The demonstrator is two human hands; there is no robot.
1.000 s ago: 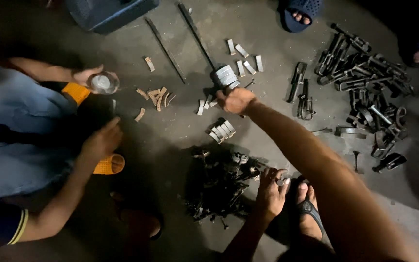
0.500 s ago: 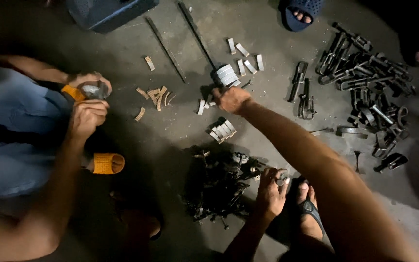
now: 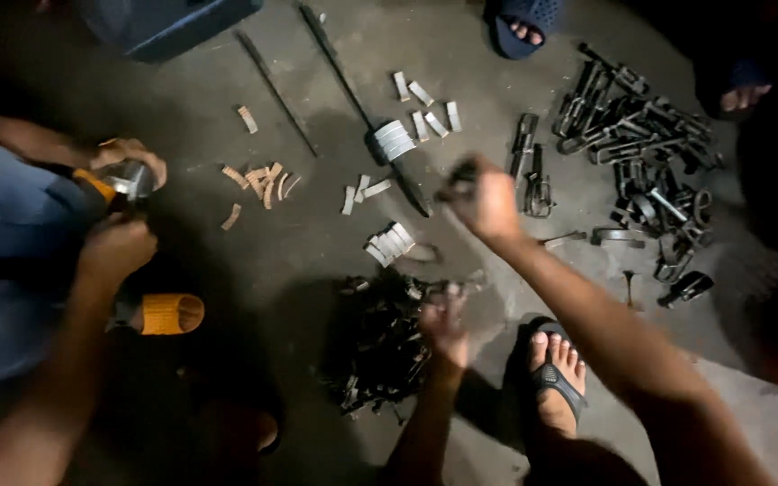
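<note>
Right hand, arm stretched toward frame centre, is closed around a small dark metal piece. Left hand, lower centre, rests with fingers spread on the dark scrap pile.

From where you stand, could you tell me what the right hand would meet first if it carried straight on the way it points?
The right hand points up-left; first in line is probably the long dark rod beside the stack of silvery plates, though depth is unclear.

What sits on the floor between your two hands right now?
In the head view, between the right hand and the left hand lies mostly bare floor, with a small fanned stack of metal plates just beside that stretch.
</note>
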